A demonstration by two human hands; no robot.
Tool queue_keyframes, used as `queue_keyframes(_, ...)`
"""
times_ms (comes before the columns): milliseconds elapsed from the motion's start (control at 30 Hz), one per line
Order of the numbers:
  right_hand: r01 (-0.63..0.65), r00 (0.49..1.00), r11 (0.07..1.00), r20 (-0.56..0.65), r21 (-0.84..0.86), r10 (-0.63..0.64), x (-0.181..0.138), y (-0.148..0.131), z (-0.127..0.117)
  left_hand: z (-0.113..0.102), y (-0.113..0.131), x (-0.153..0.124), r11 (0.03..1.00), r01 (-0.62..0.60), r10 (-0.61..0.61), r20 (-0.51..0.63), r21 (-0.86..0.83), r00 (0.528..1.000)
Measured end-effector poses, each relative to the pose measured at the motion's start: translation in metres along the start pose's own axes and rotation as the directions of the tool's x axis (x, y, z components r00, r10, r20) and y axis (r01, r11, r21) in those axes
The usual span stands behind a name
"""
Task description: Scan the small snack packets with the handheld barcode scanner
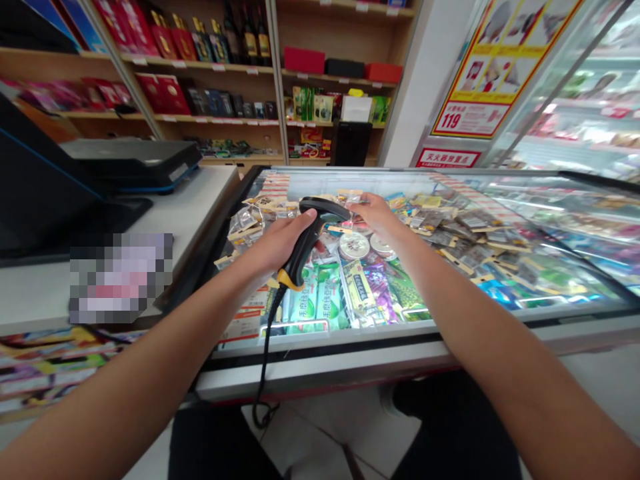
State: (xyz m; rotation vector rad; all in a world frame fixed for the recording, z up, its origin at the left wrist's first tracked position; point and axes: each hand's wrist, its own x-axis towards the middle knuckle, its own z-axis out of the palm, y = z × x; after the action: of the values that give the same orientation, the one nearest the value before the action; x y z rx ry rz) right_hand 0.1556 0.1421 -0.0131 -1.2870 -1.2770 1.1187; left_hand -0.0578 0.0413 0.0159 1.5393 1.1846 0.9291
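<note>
In my left hand [283, 241] is a black and yellow barcode scanner [304, 248], gripped round its handle with the thumb on top. Its head points right, toward my right hand [376, 213]. My right fingertips pinch a small clear packet [349, 195] with a pale label, just beyond the scanner's head. Both hands are above the glass top of a chest freezer [320, 353]. Small bagged packets [245, 223] lie at the left, and more packets [467, 233] are spread at the right. Round tubs [354, 246] and green ice-cream packs [317, 300] show below the hands.
The scanner's black cord [267, 353] hangs over the freezer's front edge. At the left a counter [200, 220] bears a dark screen [45, 173], a flat black device [135, 160] and a blurred-out item [123, 277]. Stocked shelves [200, 63] stand behind; a fire-safety poster [493, 80] is on the right.
</note>
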Motion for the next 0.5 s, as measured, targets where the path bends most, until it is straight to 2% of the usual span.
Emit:
queue_keyframes(267, 0.018, 0.998, 0.996, -0.056, -0.088, -0.023, 0.003, 0.001, -0.002, 0.001, 0.004, -0.006, 1.0, -0.014, 0.015, -0.004, 0.026, 1.0)
queue_keyframes(367, 0.058, 0.991, 0.974, -0.103, -0.218, -0.082, 0.011, -0.001, -0.019, -0.001, 0.005, -0.007, 1.0, -0.017, 0.017, -0.021, 0.016, 1.0)
queue_keyframes(433, 0.09, 0.969, 0.905, -0.172, -0.416, -0.176, 0.017, -0.001, -0.039, -0.002, 0.006, -0.006, 0.999, -0.014, 0.012, -0.035, -0.032, 0.999)
queue_keyframes(500, 0.077, 0.918, 0.747, -0.246, -0.66, -0.312, 0.02, -0.001, -0.059, -0.005, 0.005, -0.004, 0.996, -0.023, 0.019, -0.049, -0.087, 0.999)
